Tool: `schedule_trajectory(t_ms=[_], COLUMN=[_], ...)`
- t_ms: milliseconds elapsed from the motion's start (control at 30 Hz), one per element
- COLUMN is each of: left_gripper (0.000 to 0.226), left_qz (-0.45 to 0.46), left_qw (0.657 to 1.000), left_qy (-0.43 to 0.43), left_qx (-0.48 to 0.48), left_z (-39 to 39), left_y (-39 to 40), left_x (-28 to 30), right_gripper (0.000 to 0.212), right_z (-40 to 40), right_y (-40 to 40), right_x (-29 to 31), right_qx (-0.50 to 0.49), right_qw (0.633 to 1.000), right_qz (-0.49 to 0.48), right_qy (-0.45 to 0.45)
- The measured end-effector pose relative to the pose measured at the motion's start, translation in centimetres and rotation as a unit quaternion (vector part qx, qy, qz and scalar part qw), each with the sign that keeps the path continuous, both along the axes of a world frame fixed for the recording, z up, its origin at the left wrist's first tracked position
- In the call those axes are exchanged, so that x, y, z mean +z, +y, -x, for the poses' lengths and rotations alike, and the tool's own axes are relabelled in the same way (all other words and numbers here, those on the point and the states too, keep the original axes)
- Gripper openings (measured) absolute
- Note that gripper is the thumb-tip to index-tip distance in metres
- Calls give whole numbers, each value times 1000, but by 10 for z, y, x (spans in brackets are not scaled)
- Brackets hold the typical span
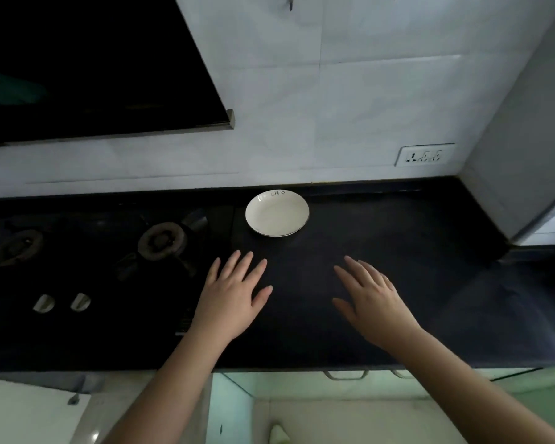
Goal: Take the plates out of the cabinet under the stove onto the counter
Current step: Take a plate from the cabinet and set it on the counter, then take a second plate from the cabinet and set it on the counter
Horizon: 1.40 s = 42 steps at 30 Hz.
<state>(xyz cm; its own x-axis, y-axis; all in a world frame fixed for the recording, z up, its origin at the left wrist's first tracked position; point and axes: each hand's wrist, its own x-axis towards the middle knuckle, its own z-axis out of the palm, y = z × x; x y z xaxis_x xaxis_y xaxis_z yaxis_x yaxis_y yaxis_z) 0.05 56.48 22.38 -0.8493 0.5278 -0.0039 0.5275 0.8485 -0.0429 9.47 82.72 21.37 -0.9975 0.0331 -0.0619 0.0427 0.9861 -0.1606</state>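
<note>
now one white plate (277, 213) sits on the dark counter (398, 283), near the wall beside the stove (161, 241). the left hand (234, 293) and right hand (372, 299) hover flat, fingers spread, holding nothing. for any next plate, the person should probably bend low and lift with both hands.

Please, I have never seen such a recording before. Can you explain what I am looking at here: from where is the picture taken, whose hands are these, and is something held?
There is one picture, taken by a camera worn on a person's head, looking forward and down. There is no machine, only the person's two bare hands. The left hand and right hand are spread open, palms down, over a dark counter, and hold nothing. Whether they touch it I cannot tell. Beyond them one white plate sits on the counter, near the tiled wall. To the left is a gas stove with burners and knobs. An electric socket is on the wall.
</note>
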Motion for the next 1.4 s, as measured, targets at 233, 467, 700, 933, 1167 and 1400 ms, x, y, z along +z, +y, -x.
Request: schedule_trajectory(t_ms=[233,467,700,933,1167,1400], left_gripper=[63,63,68,76,74,73], left_qz=[-31,-49,-60,-51,-58,-53], left_qw=[999,997,975,947,912,878], left_qy=[13,16,-84,-51,-32,-26], left_qx=[-26,51,198,312,405,476], left_z=[-93,-181,-246,-357,-493,-604], left_y=[38,23,-63,-171,-281,-396], left_x=[14,31,36,47,41,36], right_gripper=[60,59,61,74,60,61], right_z=[-86,-144,-153,-170,-231,-325], right_y=[44,37,-12,-115,-285,-454], right_x=[4,16,24,31,34,31], right_qx=[-4,2,85,190,321,420], right_qw=[1000,999,995,981,946,906], right_qz=[4,44,49,40,37,16], right_qy=[12,7,-6,-26,-18,-42])
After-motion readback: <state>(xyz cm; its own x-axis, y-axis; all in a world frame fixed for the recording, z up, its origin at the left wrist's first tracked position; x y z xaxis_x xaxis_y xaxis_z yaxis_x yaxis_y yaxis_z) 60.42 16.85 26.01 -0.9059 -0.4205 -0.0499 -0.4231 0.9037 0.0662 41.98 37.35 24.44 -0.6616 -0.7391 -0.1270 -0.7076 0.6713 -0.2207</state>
